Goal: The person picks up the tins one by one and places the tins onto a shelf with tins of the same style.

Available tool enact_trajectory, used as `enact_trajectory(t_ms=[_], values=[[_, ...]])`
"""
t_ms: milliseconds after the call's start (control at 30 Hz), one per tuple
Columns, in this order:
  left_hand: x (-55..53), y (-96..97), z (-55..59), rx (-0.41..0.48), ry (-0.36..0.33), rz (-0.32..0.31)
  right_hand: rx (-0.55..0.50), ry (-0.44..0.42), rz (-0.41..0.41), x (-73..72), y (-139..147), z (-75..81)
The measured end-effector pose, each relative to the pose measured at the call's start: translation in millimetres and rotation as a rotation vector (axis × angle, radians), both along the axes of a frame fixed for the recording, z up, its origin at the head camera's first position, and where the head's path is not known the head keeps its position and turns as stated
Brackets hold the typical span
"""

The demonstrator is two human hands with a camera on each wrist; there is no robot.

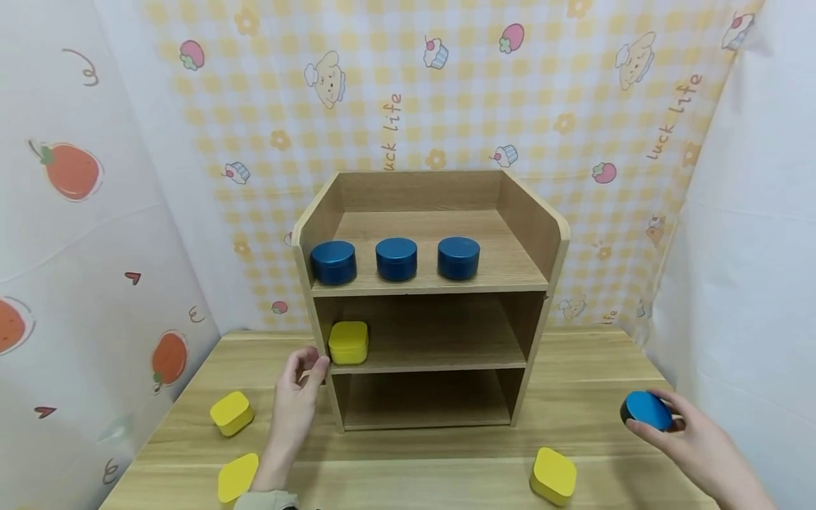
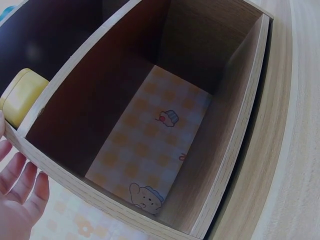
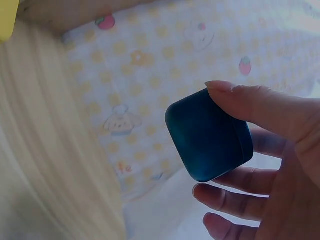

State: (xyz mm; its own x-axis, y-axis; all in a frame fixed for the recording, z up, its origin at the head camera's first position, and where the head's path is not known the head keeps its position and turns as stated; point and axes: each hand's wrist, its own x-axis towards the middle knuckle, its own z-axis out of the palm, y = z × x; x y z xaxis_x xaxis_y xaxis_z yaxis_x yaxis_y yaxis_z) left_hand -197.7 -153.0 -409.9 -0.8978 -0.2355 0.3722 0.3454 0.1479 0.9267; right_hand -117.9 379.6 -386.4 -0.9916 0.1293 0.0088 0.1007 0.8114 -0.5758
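R hand (image 1: 695, 432) has the blue container (image 1: 645, 411) pinched, thumb on one side & fingers on the other, held up off to the R of the wooden shelf unit (image 1: 446, 347), above the tabletop (image 1: 472, 478). L hand (image 1: 299, 379) isn't holding anything: fingers loosely bent next to the unit's L side panel, near the yellow box (image 1: 348, 343) on the mid tier; can't tell from either view if they actually touch the panel. Container looks stiff, prob. thin metal or hard plastic, so it shouldn't dent under a normal squeeze; likely light for its size, tho contents (if any) can't be seen. Smooth satin finish might slip if pinched only at the fingertips. R wrist view shows rounded corners & a seam, prob. a lid, so lifting by the lid alone could pop it. Best hold, approx. as now: opposite side walls, thumb vs. 2+ fingers, pressure low on the body rather than on the seam, top left uncovered. The 3 blue tins (image 1: 397, 259) on the top tier would prob. handle much the same.
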Motion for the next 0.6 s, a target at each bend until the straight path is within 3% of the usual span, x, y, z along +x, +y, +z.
enact_trajectory(t_ms=[600], values=[[0.3,-0.8,0.6,-0.013,0.004,-0.003,0.055,0.344,0.073,5.1,-61.7,30.8]])
